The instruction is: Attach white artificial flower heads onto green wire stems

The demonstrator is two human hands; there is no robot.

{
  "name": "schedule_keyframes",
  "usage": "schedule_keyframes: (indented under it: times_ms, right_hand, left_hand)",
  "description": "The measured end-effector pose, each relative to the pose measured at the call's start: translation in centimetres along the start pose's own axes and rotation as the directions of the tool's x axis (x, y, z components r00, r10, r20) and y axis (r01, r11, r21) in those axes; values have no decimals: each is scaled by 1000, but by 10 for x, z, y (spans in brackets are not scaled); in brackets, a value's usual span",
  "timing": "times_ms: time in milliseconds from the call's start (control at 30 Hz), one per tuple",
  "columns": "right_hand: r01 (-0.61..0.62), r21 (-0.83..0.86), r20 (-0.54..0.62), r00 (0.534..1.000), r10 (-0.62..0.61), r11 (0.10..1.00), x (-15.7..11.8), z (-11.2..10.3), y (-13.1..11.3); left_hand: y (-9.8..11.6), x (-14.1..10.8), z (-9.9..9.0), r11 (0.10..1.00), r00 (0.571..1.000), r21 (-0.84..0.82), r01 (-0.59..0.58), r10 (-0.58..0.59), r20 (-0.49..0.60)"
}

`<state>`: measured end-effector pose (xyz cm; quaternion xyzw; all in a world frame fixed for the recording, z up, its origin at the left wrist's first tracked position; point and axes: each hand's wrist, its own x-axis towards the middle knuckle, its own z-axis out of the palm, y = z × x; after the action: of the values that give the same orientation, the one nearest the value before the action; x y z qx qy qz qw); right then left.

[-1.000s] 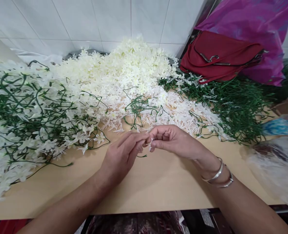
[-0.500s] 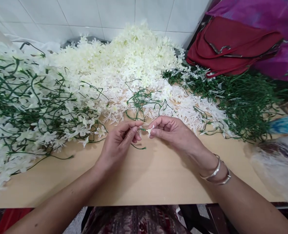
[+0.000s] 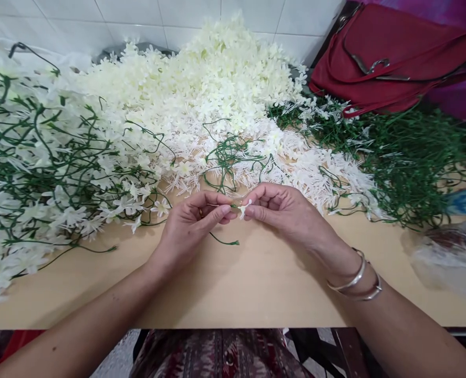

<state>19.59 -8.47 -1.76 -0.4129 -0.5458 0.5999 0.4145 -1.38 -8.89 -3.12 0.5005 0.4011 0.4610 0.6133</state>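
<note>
Over the table, my left hand [image 3: 199,218] pinches a thin green artificial stem [image 3: 225,241], whose loose end hangs below the fingers. Facing it, my right hand [image 3: 278,210] grips a small white artificial flower [image 3: 244,210] between thumb and forefinger. The fingertips of both hands nearly meet, and the flower sits at the stem's tip; whether the two are joined is hidden by the fingers. Just beyond my hands lies a small tangle of green stems [image 3: 227,157] on white thread-like pieces [image 3: 307,173].
Flowers on green stems [image 3: 59,173] pile up at left. A heap of cream-white petals [image 3: 217,73] stands against the tiled wall [image 3: 193,13]. To the right are bunched green stems [image 3: 417,157], a red handbag [image 3: 394,58] and a clear plastic bag [image 3: 449,257] on the table [image 3: 248,289].
My hands have drawn slightly closer together, the left thumb now nearer the flower. The view has shifted a little; the piles look unchanged.
</note>
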Motion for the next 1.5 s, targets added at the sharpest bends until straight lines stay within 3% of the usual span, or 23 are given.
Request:
schedule_keyframes:
  times_ms: [433,667,833,1067,1500]
  right_hand:
    - [-6,-57,-2,1000,5,998,-2,5,-2]
    - [9,-174,11,1000,-7,985,-2,7,2]
    - [-2,-164,4,1000,3,986,-2,7,3]
    - [14,-162,-5,1000,-15,987,0,3,0]
    - [-125,-163,13,992,129,979,0,3,-2]
  left_hand:
    - [-2,0,0,999,997,0,-54,54,56]
    - [-7,0,-3,998,997,-31,-52,54,51]
    - [-8,0,-1,998,998,-43,-50,52,37]
    - [-6,-3,-1,983,996,186,-14,-3,88]
    - [-6,-4,-5,933,976,317,-171,116,185]
